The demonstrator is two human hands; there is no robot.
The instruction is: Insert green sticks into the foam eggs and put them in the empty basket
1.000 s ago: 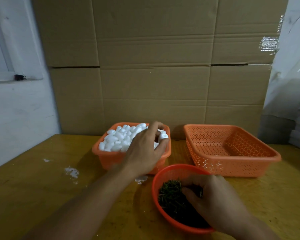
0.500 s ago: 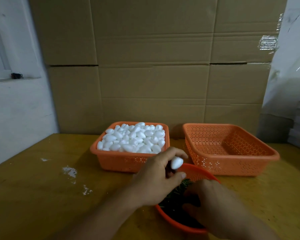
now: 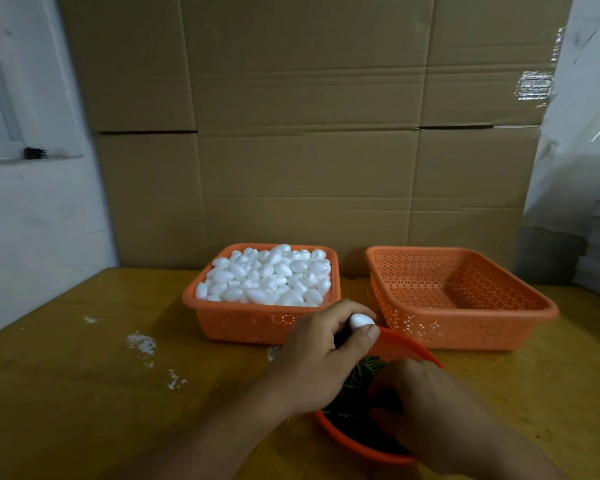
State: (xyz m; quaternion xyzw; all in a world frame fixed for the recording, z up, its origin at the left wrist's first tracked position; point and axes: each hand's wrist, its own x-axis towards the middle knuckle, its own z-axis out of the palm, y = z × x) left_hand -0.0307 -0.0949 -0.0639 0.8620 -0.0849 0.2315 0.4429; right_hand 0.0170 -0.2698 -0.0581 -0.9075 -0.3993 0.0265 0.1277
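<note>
We see the left hand [image 3: 321,358] pinching a foam egg [image 3: 361,321] above the round bowl's [image 3: 400,344] far rim, long axis roughly level, while the right hand [image 3: 426,407] curls into the green sticks [image 3: 361,374], grip unclear.

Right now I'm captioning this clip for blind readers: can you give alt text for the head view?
A left hand pinches a white foam egg while the right hand reaches into a round bowl of green sticks. Behind, on a wooden table, stand a basket of eggs and an empty basket.
</note>
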